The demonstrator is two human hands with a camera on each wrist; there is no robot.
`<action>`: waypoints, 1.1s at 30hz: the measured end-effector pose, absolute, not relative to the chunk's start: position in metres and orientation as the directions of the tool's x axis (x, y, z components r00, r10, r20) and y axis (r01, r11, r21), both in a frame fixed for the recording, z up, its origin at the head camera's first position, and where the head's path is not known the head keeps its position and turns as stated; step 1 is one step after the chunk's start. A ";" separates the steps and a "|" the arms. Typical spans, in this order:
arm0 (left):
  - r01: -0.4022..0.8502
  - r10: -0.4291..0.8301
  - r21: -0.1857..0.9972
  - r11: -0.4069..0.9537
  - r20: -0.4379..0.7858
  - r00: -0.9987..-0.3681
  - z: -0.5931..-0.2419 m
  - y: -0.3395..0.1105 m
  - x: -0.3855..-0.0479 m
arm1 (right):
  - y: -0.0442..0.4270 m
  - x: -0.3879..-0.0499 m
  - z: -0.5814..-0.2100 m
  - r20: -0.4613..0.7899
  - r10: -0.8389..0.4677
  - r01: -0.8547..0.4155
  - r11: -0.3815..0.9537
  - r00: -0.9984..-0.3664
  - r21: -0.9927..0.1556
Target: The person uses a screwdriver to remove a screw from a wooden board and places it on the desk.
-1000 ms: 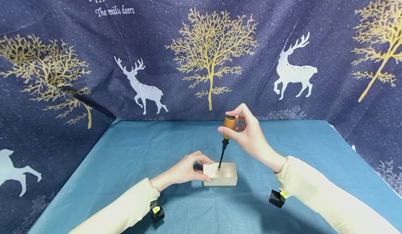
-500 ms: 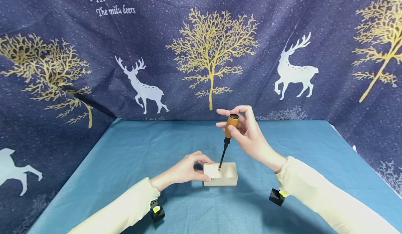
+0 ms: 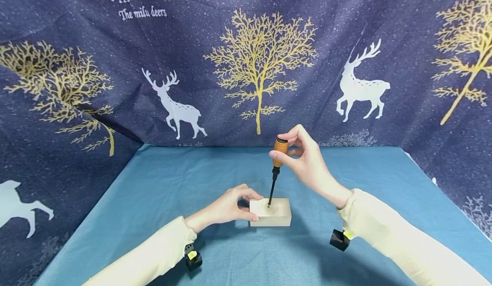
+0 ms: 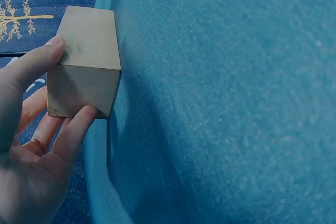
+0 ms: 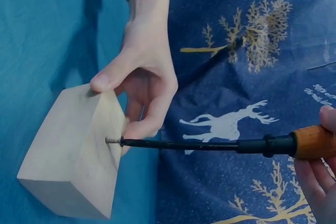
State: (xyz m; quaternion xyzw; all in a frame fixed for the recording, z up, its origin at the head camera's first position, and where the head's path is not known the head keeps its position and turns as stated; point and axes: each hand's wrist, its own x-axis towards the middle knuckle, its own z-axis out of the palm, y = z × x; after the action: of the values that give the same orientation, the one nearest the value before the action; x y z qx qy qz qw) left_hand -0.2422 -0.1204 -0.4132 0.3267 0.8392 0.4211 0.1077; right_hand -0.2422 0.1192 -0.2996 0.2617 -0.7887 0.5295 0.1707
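A pale wooden block (image 3: pixel 274 220) lies on the blue cloth, and my left hand (image 3: pixel 226 205) pinches its left end between thumb and fingers. My right hand (image 3: pixel 309 162) holds the orange-brown handle of a screwdriver (image 3: pixel 281 146) with thumb and fingers. The black shaft slopes down to the block's top face. In the right wrist view, a small screw (image 5: pixel 113 140) stands partly out of the block (image 5: pixel 58 135), with the screwdriver's tip at its head. The left wrist view shows the left thumb and fingertips on opposite sides of the block (image 4: pixel 89 38).
Blue cloth (image 3: pixel 238 260) covers the table. Behind it hangs a dark blue curtain (image 3: pixel 230 106) with white deer and golden trees. A small black device (image 3: pixel 193 261) hangs at the left wrist and another (image 3: pixel 340 240) at the right.
The right hand's fingers opened out around the handle half a second ago and now lie closer round it again, the handle more upright. The left hand and block have barely moved.
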 end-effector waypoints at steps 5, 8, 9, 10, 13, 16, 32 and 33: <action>0.446 0.639 0.785 0.429 0.085 -0.764 -0.414 -0.121 -0.243 | 0.121 -0.238 -0.296 0.538 -0.270 -0.597 0.236 -0.798 -0.767; 0.440 0.637 0.785 0.435 0.077 -0.767 -0.414 -0.121 -0.243 | 0.123 -0.237 -0.298 0.561 -0.343 -0.637 0.174 -0.754 -0.751; 0.440 0.637 0.785 0.437 0.076 -0.767 -0.414 -0.121 -0.243 | 0.123 -0.238 -0.299 0.571 -0.372 -0.652 0.139 -0.732 -0.745; 0.442 0.636 0.782 0.439 0.076 -0.768 -0.414 -0.121 -0.243 | 0.124 -0.238 -0.300 0.580 -0.399 -0.665 0.108 -0.710 -0.739; 0.454 0.635 0.773 0.444 0.085 -0.767 -0.415 -0.122 -0.244 | 0.123 -0.240 -0.304 0.603 -0.447 -0.682 0.024 -0.661 -0.731; 0.463 0.637 0.769 0.440 0.096 -0.765 -0.415 -0.121 -0.244 | 0.121 -0.241 -0.306 0.601 -0.437 -0.661 -0.018 -0.669 -0.750; 0.447 0.635 0.782 0.433 0.087 -0.767 -0.414 -0.121 -0.243 | 0.119 -0.242 -0.303 0.553 -0.229 -0.596 0.223 -0.801 -0.771; 0.450 0.636 0.781 0.433 0.090 -0.767 -0.414 -0.121 -0.243 | 0.119 -0.241 -0.302 0.551 -0.231 -0.595 0.224 -0.802 -0.772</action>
State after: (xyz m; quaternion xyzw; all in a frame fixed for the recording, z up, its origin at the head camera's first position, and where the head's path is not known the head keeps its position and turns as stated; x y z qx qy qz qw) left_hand -0.2432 -0.1206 -0.4145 0.3234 0.8395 0.4228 0.1095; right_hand -0.2413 0.1190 -0.3023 0.2698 -0.7654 0.5614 0.1619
